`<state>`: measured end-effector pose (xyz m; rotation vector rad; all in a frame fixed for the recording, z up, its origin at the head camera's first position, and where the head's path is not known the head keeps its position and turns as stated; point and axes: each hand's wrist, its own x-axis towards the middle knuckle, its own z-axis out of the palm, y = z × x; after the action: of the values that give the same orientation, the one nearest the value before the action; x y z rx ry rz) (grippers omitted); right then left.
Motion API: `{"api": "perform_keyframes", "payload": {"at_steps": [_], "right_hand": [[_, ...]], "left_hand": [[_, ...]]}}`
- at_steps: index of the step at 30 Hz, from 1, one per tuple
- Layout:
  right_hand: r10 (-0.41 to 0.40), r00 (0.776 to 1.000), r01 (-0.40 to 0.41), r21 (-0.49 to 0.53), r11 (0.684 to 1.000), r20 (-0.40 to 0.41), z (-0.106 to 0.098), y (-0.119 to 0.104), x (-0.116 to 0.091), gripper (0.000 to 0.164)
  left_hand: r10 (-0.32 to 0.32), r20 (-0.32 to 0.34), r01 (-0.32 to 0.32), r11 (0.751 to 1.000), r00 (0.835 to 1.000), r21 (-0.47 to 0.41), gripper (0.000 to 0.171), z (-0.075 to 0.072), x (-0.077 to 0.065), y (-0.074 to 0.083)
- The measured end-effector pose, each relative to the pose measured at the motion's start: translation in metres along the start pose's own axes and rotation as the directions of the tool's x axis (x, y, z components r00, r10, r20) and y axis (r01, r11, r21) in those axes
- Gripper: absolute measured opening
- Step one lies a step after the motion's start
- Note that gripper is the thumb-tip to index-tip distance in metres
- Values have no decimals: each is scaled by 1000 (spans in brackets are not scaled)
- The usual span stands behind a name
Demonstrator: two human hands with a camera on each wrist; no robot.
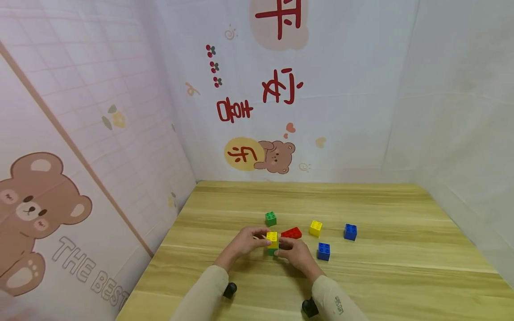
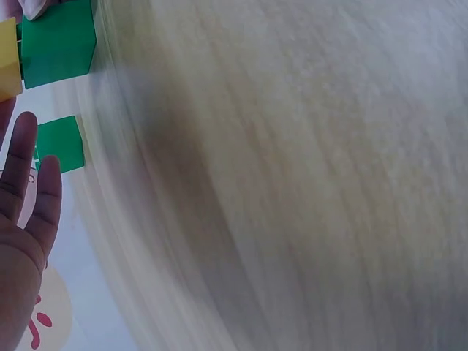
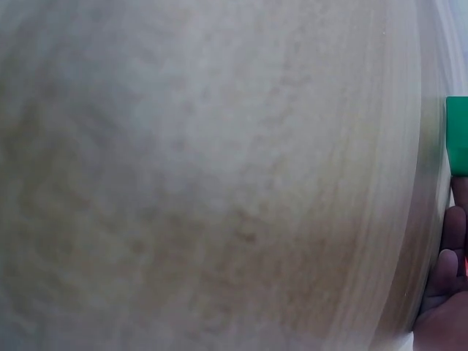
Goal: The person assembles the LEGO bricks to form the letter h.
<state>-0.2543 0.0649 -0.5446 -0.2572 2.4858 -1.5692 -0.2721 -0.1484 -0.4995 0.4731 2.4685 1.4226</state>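
A yellow toy brick [image 1: 272, 237] sits on top of a green toy brick [image 1: 271, 252] in the middle of the table. From the left, my left hand [image 1: 244, 242] pinches the yellow brick between thumb and fingers. My right hand [image 1: 297, 253] grips the green brick from the other side, low near the tabletop. In the left wrist view the yellow brick [image 2: 9, 60] and green brick [image 2: 58, 44] stand against each other, a thumb or fingertip on the green one. Only a side of the green brick [image 3: 458, 135] shows in the right wrist view.
Just behind the hands lie a second green brick [image 1: 271, 219] and a red brick [image 1: 292, 233]. Another yellow brick [image 1: 315, 228] and two blue bricks, one farther back [image 1: 350, 232] and one nearer [image 1: 323, 252], are to the right. Printed cloth walls [image 1: 341, 111] border the wooden table [image 1: 385, 281].
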Motion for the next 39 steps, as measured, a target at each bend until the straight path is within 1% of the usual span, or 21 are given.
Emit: {"api": "perform_keyframes", "payload": {"at_steps": [6,11,15,18,21,24,26,30,33,39], "right_hand": [[-14,1000,14,-3,1000,0,-1,0,-1,50],[-11,1000,11,-4,1000,-7,0,0,-2,49],[-10,1000,10,0,1000,-10,1,0,-2,46],[-12,1000,12,11,1000,-4,1,-2,-3,46],[-17,1000,17,17,1000,-8,1,-3,-4,47],[-19,1000,19,13,1000,-14,1,-3,-6,48],[-15,1000,16,10,1000,-12,1,-2,-7,48],[-21,1000,22,13,1000,-7,2,1,-8,47],[-39,999,39,13,999,-15,1,2,-6,46],[-44,999,44,15,999,-6,1,0,-4,48]], "left_hand": [[13,7,-13,999,1000,38,23,0,1,2],[21,23,-22,999,1000,43,22,1,3,2],[33,19,-34,998,999,56,23,3,2,0],[29,4,-29,999,1000,42,24,3,0,-1],[34,-6,-34,999,999,8,26,5,-2,-3],[59,-6,-59,998,998,-7,27,8,-3,-5],[64,-1,-64,998,998,-6,27,10,-3,-6],[55,-4,-55,998,998,11,28,12,-3,-7],[52,-12,-52,998,999,31,28,10,-1,-5],[35,-7,-34,997,999,70,29,7,1,-3]]}}
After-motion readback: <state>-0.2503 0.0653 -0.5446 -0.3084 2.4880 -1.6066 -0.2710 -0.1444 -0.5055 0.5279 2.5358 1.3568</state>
